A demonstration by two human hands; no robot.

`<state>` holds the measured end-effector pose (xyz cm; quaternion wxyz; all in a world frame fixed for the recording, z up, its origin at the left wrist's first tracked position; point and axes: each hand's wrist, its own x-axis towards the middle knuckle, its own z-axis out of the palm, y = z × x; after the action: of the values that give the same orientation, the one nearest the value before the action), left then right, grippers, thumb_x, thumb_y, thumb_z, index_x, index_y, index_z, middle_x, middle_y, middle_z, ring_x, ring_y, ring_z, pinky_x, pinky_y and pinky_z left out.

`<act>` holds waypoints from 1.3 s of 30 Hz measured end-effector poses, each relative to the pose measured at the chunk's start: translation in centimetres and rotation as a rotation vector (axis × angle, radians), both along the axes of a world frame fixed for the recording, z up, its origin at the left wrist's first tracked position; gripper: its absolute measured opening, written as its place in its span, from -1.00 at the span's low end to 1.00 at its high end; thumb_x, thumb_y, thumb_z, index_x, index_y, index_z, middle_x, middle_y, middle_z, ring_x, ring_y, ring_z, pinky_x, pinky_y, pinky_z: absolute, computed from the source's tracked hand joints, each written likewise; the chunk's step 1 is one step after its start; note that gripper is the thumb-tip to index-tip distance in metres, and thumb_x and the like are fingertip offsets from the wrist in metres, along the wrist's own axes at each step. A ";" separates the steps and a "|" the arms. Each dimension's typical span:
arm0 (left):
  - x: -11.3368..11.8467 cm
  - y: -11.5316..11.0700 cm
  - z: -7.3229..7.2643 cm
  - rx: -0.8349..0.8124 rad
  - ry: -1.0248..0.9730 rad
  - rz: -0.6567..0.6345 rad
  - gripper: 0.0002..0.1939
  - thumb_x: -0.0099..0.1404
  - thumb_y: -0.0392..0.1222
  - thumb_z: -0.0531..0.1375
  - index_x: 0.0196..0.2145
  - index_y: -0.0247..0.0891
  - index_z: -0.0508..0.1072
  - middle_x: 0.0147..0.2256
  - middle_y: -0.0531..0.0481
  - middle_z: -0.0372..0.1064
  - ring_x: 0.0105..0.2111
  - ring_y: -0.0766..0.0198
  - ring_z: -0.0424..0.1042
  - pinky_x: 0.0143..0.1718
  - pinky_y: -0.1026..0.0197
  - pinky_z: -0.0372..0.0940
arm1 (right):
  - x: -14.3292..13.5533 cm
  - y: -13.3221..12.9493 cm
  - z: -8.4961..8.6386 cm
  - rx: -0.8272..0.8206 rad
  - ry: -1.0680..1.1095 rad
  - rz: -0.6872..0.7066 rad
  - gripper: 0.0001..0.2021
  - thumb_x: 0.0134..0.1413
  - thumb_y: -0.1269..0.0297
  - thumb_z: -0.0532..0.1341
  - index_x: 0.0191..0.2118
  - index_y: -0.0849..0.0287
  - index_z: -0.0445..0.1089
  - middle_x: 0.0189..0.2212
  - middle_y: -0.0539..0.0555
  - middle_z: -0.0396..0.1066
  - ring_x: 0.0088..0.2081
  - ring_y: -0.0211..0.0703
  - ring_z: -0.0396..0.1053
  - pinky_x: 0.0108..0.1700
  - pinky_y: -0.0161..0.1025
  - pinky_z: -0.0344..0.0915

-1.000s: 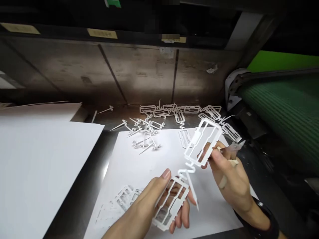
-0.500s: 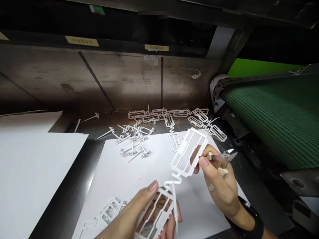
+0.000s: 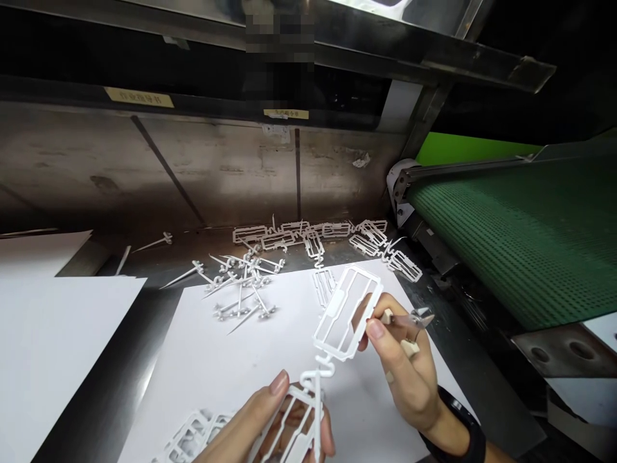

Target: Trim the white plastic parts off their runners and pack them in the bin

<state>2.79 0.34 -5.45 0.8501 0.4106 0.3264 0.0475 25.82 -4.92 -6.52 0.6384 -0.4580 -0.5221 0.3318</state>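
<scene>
Two white plastic frames joined by a curved runner form one piece (image 3: 348, 313), held tilted over the white paper. My left hand (image 3: 263, 421) is closed on the lower frame, thumb along its edge. The right edge of the upper frame is pinched between thumb and fingers of my right hand (image 3: 402, 360). Small cutters (image 3: 418, 319) with pale handles also rest in my right hand, blades pointing right. A thin sprue (image 3: 317, 411) hangs from the runner beside my left fingers. More white frames (image 3: 193, 437) lie left of my left hand.
Cut white sprues (image 3: 248, 276) are scattered at the paper's back left. Several joined frames (image 3: 336, 229) lie along the metal back wall (image 3: 231, 173). White sheets (image 3: 62, 334) cover the left side. A green conveyor belt (image 3: 530, 225) runs at the right, beside a metal bracket (image 3: 559, 350).
The view has shifted, so the work surface and both hands appear lower and further left. Both hands keep their hold on the joined frames, with little change between them.
</scene>
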 end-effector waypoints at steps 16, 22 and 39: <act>0.2 -0.5 -0.4 -0.088 -0.395 0.256 -0.23 0.64 0.39 -0.08 0.03 -0.40 0.56 -0.25 -0.11 0.42 -0.15 0.11 0.56 0.03 0.10 0.46 | 0.4 1.0 -0.5 -0.228 -0.032 0.150 -0.74 0.62 0.08 0.23 -0.18 0.06 0.48 -0.27 0.00 0.38 -0.19 -0.10 0.34 -0.06 -0.13 0.27; 0.8 -0.3 -0.6 0.044 -0.297 0.426 -0.55 0.51 0.23 0.32 -0.17 -0.19 0.31 -0.27 0.12 0.30 -0.50 0.32 0.50 -0.52 0.21 0.52 | 0.7 0.3 -0.5 -0.268 -0.173 0.137 -0.61 0.60 0.04 0.24 -0.34 0.08 0.44 -0.39 0.01 0.37 -0.32 -0.10 0.32 -0.21 -0.11 0.24; 0.2 -1.6 -1.1 0.283 -0.133 0.287 -0.12 0.56 0.49 -0.42 0.31 -0.12 0.32 -0.31 -0.04 0.53 -0.46 0.27 0.32 -0.41 0.28 0.26 | -0.7 0.5 -0.2 -0.302 -0.303 0.232 -0.78 0.55 0.07 0.30 -0.16 0.04 0.54 -0.32 0.01 0.43 -0.27 -0.12 0.36 -0.22 -0.23 0.35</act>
<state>3.01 -1.31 -6.56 0.7881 0.4711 0.3149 0.2405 25.11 -4.41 -6.68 0.4346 -0.5296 -0.6057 0.4047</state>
